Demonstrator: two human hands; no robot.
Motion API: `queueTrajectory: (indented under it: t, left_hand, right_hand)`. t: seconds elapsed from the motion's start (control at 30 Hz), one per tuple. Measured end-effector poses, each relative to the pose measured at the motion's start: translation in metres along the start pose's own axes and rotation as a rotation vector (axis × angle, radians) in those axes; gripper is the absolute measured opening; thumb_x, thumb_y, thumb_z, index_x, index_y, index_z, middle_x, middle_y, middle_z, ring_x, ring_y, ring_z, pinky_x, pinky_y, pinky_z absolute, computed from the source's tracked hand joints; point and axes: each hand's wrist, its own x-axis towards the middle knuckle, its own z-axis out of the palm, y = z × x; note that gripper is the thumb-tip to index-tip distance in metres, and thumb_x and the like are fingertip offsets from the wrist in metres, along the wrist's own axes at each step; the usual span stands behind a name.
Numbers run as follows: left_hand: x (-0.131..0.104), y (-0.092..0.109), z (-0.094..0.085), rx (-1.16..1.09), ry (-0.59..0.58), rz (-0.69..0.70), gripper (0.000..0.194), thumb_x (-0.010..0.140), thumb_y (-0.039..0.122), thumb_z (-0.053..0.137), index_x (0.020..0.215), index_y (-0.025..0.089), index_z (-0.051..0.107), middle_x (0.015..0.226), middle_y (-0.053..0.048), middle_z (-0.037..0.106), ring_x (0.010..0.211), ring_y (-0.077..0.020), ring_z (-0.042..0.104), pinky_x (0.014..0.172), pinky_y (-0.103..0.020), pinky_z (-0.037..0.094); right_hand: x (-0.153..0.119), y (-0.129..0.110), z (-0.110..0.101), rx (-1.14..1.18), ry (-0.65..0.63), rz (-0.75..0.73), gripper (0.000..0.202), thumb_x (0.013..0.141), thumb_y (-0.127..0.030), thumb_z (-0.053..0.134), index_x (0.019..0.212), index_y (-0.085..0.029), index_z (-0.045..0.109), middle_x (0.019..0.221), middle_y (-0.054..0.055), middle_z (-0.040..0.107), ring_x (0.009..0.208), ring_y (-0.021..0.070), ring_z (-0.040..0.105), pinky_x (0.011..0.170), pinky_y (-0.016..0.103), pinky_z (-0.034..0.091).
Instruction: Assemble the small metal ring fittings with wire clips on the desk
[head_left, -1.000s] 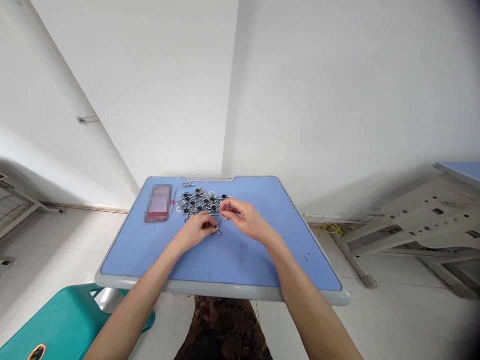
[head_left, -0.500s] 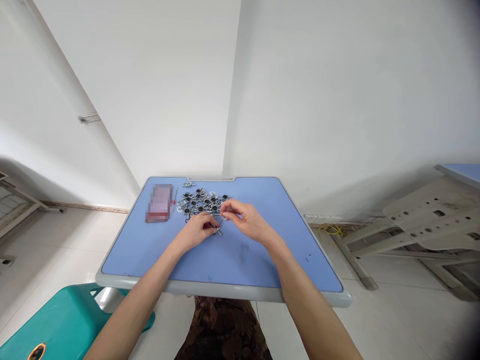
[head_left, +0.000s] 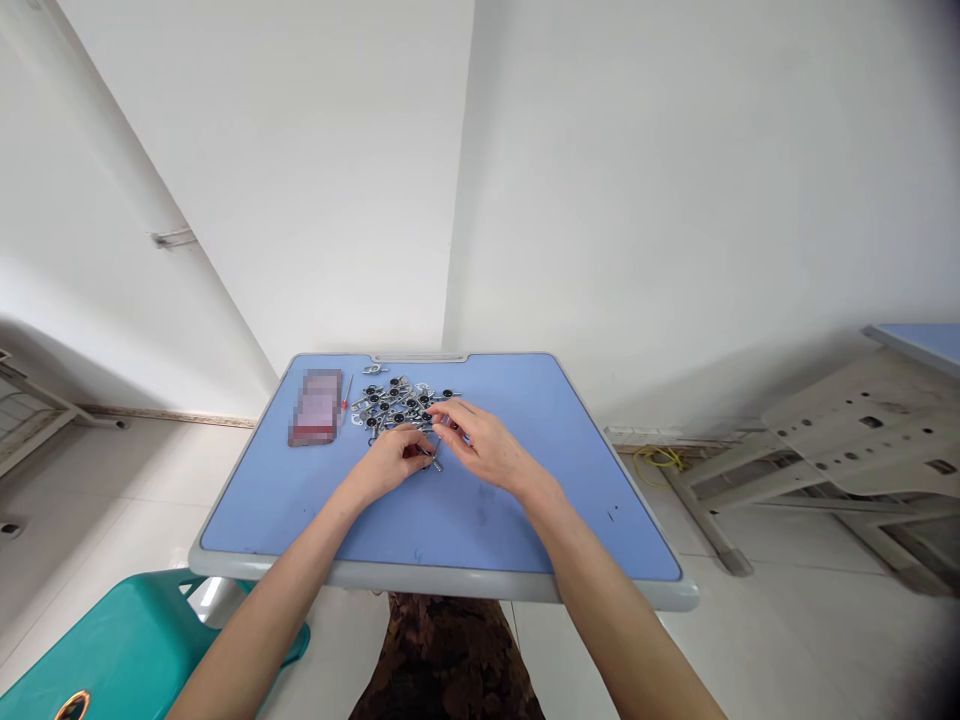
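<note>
My left hand [head_left: 391, 461] is closed on a small silvery metal fitting [head_left: 437, 463] and keeps it low over the blue tabletop. Just right of it, my right hand [head_left: 477, 440] has its fingertips drawn together around what looks like a thin screwdriver [head_left: 438, 444]. Its slim shaft slants down to the fitting, while the handle is hidden by my fingers. Directly beyond both hands lies a pile of metal fittings [head_left: 399, 405] with round black parts. A single fitting [head_left: 375, 369] lies apart, behind the pile.
A phone-like flat object [head_left: 315, 408], blurred out, lies at the table's left, beside a thin red-handled screwdriver [head_left: 346, 403]. The desk's grey rim [head_left: 450, 582] runs along the front. A green stool [head_left: 127, 640] stands at lower left, and another desk [head_left: 847, 430] is at right.
My right hand has shifted slightly left and its fingers have changed position around the tool, hiding the handle. The left hand still grips the fitting in about the same place.
</note>
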Motion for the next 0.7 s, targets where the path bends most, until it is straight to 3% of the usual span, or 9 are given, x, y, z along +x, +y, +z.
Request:
queueTrajectory:
  t: [0.1, 0.27, 0.4, 0.5, 0.63, 0.7]
  left_hand:
    - [0.0, -0.002, 0.001, -0.007, 0.003, 0.01, 0.011, 0.075, 0.015, 0.059, 0.082, 0.017, 0.067, 0.082, -0.002, 0.057, 0.066, -0.0117, 0.054, 0.063, -0.024, 0.043]
    - [0.001, -0.004, 0.002, -0.014, 0.005, 0.008, 0.011, 0.074, 0.014, 0.059, 0.082, 0.017, 0.067, 0.082, -0.001, 0.057, 0.066, -0.011, 0.054, 0.063, -0.023, 0.043]
    - [0.001, -0.004, 0.002, -0.015, 0.003, 0.008, 0.01, 0.075, 0.016, 0.06, 0.082, 0.017, 0.067, 0.082, -0.001, 0.058, 0.066, -0.0114, 0.054, 0.063, -0.024, 0.043]
    - [0.002, -0.004, 0.002, -0.018, 0.003, 0.012, 0.009, 0.075, 0.016, 0.06, 0.081, 0.017, 0.067, 0.082, -0.002, 0.057, 0.066, -0.0115, 0.054, 0.063, -0.024, 0.043]
    - [0.001, -0.004, 0.002, -0.016, 0.002, 0.004, 0.011, 0.074, 0.014, 0.059, 0.081, 0.017, 0.067, 0.083, -0.002, 0.058, 0.066, -0.0116, 0.054, 0.062, -0.023, 0.043]
    - [0.001, -0.004, 0.002, -0.016, 0.004, 0.007, 0.011, 0.074, 0.014, 0.059, 0.081, 0.017, 0.067, 0.083, -0.002, 0.058, 0.066, -0.0116, 0.054, 0.062, -0.023, 0.043]
  right_hand:
    - [0.0, 0.001, 0.001, 0.057, 0.009, -0.002, 0.031, 0.094, -0.024, 0.035, 0.118, -0.022, 0.054, 0.108, 0.008, 0.063, 0.091, 0.0185, 0.06, 0.08, 0.033, 0.048]
    - [0.001, 0.004, 0.007, -0.046, 0.094, 0.043, 0.022, 0.091, -0.028, 0.045, 0.104, -0.02, 0.062, 0.098, 0.008, 0.067, 0.084, 0.0194, 0.061, 0.077, 0.033, 0.047]
    - [0.0, 0.002, 0.004, 0.032, 0.041, 0.027, 0.029, 0.094, -0.027, 0.038, 0.114, -0.021, 0.057, 0.105, 0.008, 0.064, 0.085, 0.0175, 0.061, 0.075, 0.032, 0.048]
    - [0.001, 0.003, 0.005, 0.094, 0.038, 0.017, 0.03, 0.094, -0.025, 0.037, 0.116, -0.023, 0.058, 0.098, 0.006, 0.067, 0.085, 0.0169, 0.062, 0.076, 0.031, 0.049]
    - [0.002, 0.005, 0.01, -0.036, 0.104, 0.047, 0.024, 0.092, -0.03, 0.044, 0.105, -0.022, 0.062, 0.096, 0.007, 0.067, 0.083, 0.019, 0.061, 0.077, 0.033, 0.047]
    - [0.002, 0.003, 0.01, -0.047, 0.07, 0.04, 0.025, 0.092, -0.03, 0.043, 0.109, -0.022, 0.059, 0.102, 0.008, 0.065, 0.085, 0.0191, 0.06, 0.076, 0.033, 0.047]
